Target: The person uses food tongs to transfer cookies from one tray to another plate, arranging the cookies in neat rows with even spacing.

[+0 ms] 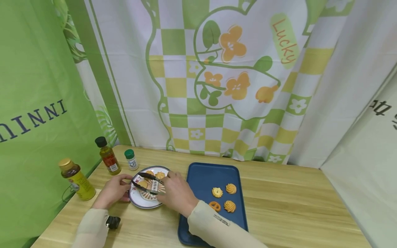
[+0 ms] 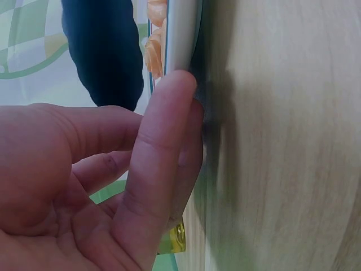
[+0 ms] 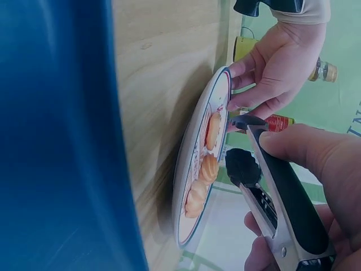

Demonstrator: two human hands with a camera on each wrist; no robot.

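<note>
Even light on the table (image 1: 288, 206), soft shadows near its left edge, faint sheen on the tray (image 3: 62, 135), dimmer wrist views

Plate (image 1: 138, 201) in downward head, close wrist views

Wood-grain table (image 1: 288, 203), checked floral curtain (image 1: 223, 69) behind, lettered green hanging (image 1: 34, 86) at left, off-white cloth (image 1: 363, 148) at right

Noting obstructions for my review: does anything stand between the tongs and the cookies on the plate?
Nothing visible: the right wrist view shows open air between the tongs and the cookies. The left hand is at the plate's rim.
</note>
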